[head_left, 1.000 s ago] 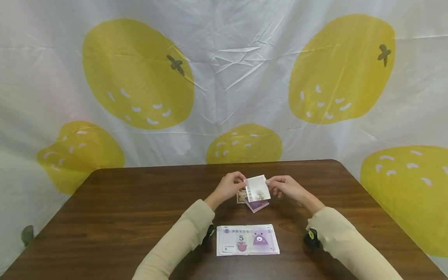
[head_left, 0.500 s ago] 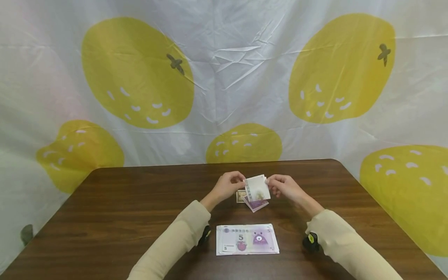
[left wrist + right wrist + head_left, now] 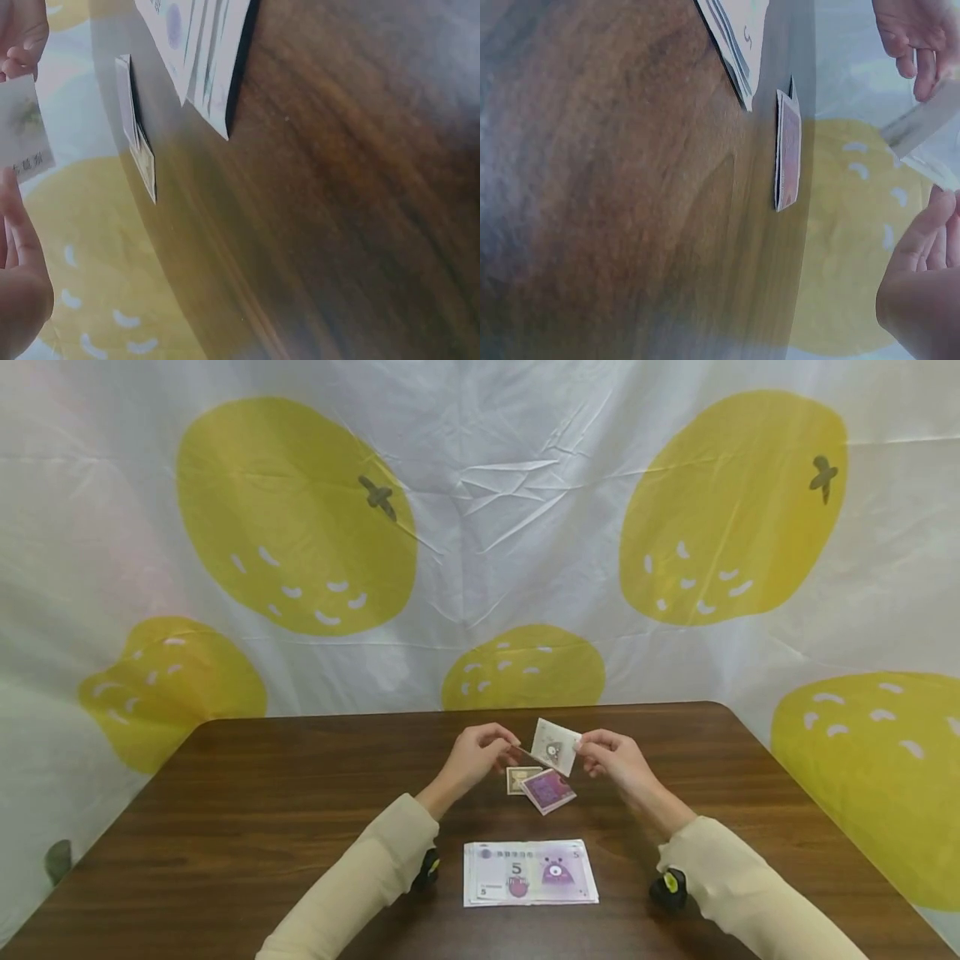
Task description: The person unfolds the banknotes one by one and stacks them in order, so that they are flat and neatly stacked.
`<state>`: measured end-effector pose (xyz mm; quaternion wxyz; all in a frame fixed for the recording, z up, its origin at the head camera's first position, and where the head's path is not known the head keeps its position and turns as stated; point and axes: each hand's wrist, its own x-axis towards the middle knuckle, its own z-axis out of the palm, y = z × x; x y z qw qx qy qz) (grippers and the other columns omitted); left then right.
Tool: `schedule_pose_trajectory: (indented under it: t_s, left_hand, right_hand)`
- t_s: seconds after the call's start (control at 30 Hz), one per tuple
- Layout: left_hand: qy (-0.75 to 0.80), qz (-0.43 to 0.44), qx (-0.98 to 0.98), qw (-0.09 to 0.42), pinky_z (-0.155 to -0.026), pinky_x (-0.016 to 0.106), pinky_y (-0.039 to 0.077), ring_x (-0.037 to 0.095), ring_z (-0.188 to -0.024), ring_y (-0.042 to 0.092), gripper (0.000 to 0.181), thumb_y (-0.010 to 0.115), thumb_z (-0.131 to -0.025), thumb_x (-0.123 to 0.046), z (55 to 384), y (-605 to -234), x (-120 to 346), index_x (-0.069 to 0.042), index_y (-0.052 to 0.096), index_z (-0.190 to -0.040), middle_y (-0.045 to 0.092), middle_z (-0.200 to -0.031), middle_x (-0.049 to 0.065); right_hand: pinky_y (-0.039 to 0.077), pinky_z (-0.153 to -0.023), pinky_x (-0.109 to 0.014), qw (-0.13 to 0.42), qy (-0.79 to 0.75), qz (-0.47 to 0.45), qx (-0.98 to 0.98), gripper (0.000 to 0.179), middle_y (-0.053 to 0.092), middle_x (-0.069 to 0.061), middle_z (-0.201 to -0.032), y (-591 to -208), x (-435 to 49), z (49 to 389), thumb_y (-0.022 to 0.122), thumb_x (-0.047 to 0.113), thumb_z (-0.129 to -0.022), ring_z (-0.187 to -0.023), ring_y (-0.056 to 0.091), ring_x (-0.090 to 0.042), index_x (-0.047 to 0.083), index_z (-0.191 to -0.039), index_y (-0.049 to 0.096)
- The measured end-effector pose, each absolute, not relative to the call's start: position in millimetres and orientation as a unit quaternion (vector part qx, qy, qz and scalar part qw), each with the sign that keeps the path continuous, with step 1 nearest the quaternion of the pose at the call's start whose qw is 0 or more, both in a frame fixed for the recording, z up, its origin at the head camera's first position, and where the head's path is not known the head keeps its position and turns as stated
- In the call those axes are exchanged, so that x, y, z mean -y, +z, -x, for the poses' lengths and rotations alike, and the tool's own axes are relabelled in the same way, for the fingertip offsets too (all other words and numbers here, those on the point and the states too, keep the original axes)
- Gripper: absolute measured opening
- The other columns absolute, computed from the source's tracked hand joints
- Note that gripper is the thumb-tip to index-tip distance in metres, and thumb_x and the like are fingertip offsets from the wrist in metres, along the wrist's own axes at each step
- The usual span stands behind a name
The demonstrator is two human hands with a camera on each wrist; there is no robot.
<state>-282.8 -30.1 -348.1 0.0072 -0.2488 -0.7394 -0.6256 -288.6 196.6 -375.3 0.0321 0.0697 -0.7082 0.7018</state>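
Observation:
Above the table, both hands hold a small folded play banknote (image 3: 555, 747), its pale panel printed with a grey figure. My left hand (image 3: 480, 752) pinches the note's left flap, seen nearly edge-on. At the right edge, the thumb and fingers of my right hand (image 3: 611, 758) grip the paper. The right wrist view shows the note (image 3: 926, 127) bent open at its fold. Below lie a folded purple banknote (image 3: 549, 792) and, partly under it, a folded brown banknote (image 3: 519, 781).
Nearer the body, between the forearms, lies a stack of purple-and-white play banknotes (image 3: 531, 874) marked 5. All rest on a dark brown wooden table (image 3: 300, 843). A white curtain (image 3: 517, 527) with yellow fruit hangs behind the far edge.
The left hand has moved slightly left and down, drawing its flap away. The note has tilted and opened at the fold, showing a grey figure; the purple note below is now more visible.

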Motion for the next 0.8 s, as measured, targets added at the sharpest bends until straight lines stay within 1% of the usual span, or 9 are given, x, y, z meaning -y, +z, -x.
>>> schedule_pose_trajectory:
  t_s: [0.07,0.1,0.17,0.27,0.37,0.47,0.57,0.67,0.8]
  left_hand:
    - [-0.631,0.242,0.737,0.011,-0.059,0.047,0.046,0.027,-0.063,0.061,0.017,0.05,-0.087,-0.001,281,-348,31,0.013,0.058,-0.089,0.063,-0.078,0.02]
    - [-0.631,0.241,0.738,0.013,-0.06,0.048,0.046,0.027,-0.063,0.061,0.017,0.051,-0.087,-0.003,281,-348,31,0.013,0.058,-0.089,0.063,-0.077,0.019]
    - [-0.629,0.243,0.738,0.014,-0.058,0.043,0.047,0.022,-0.061,0.06,0.017,0.055,-0.086,-0.004,279,-347,31,0.012,0.059,-0.089,0.062,-0.077,0.02]
    - [-0.62,0.246,0.745,0.017,-0.052,0.028,0.046,0.013,-0.059,0.058,0.013,0.057,-0.083,-0.002,276,-347,30,0.011,0.059,-0.088,0.062,-0.079,0.022]
    - [-0.617,0.25,0.746,0.022,-0.051,0.023,0.043,0.016,-0.061,0.057,0.011,0.056,-0.082,0.003,274,-347,30,0.01,0.058,-0.09,0.061,-0.08,0.022]
    - [-0.616,0.252,0.746,0.027,-0.054,0.023,0.044,0.017,-0.063,0.056,0.015,0.055,-0.081,0.005,273,-347,31,0.01,0.058,-0.095,0.06,-0.081,0.023]
    - [-0.615,0.254,0.746,0.027,-0.055,0.024,0.044,0.01,-0.062,0.052,0.018,0.053,-0.081,0.006,275,-349,34,0.01,0.058,-0.098,0.06,-0.083,0.022]
    - [-0.612,0.25,0.75,0.021,-0.054,0.023,0.042,0.009,-0.062,0.05,0.017,0.054,-0.082,0.004,282,-357,37,0.008,0.062,-0.097,0.062,-0.084,0.016]
    - [-0.611,0.239,0.755,0.014,-0.052,0.022,0.04,0.02,-0.064,0.05,0.016,0.053,-0.083,0.001,290,-366,41,0.002,0.065,-0.095,0.062,-0.084,0.008]
  right_hand:
    - [0.043,-0.05,-0.02,0.041,0.711,-0.076,0.697,0.007,0.053,-0.002,-0.062,-377,-197,288,0.06,0.003,-0.079,-0.054,0.05,-0.009,-0.001,-0.081,0.055]
    - [0.043,-0.05,-0.02,0.045,0.716,-0.081,0.691,0.008,0.053,-0.001,-0.062,-378,-198,287,0.062,0.004,-0.078,-0.054,0.05,-0.009,0.0,-0.08,0.055]
    - [0.043,-0.05,-0.019,0.053,0.729,-0.087,0.677,0.009,0.055,0.0,-0.062,-380,-199,287,0.064,0.005,-0.077,-0.054,0.05,-0.008,0.003,-0.079,0.055]
    - [0.043,-0.05,-0.018,0.052,0.74,-0.093,0.665,0.01,0.055,0.002,-0.063,-381,-200,285,0.06,0.002,-0.077,-0.054,0.05,-0.007,0.007,-0.08,0.052]
    - [0.042,-0.048,-0.018,0.046,0.743,-0.085,0.662,0.018,0.055,0.002,-0.065,-381,-201,283,0.054,-0.004,-0.077,-0.053,0.049,-0.007,0.0,-0.092,0.046]
    - [0.041,-0.048,-0.019,0.031,0.727,-0.083,0.681,0.038,0.053,0.001,-0.068,-379,-203,280,0.05,-0.007,-0.075,-0.053,0.047,-0.008,-0.007,-0.11,0.037]
    - [0.04,-0.047,-0.021,0.021,0.7,-0.097,0.707,0.055,0.05,-0.002,-0.067,-379,-206,276,0.049,-0.009,-0.075,-0.053,0.046,-0.01,-0.003,-0.126,0.031]
    - [0.04,-0.045,-0.022,0.015,0.67,-0.136,0.73,0.064,0.049,-0.006,-0.065,-378,-209,273,0.05,-0.01,-0.074,-0.051,0.046,-0.011,0.003,-0.133,0.028]
    - [0.041,-0.044,-0.024,0.009,0.643,-0.191,0.741,0.07,0.049,-0.012,-0.062,-378,-211,270,0.054,-0.011,-0.074,-0.049,0.048,-0.014,0.003,-0.136,0.024]
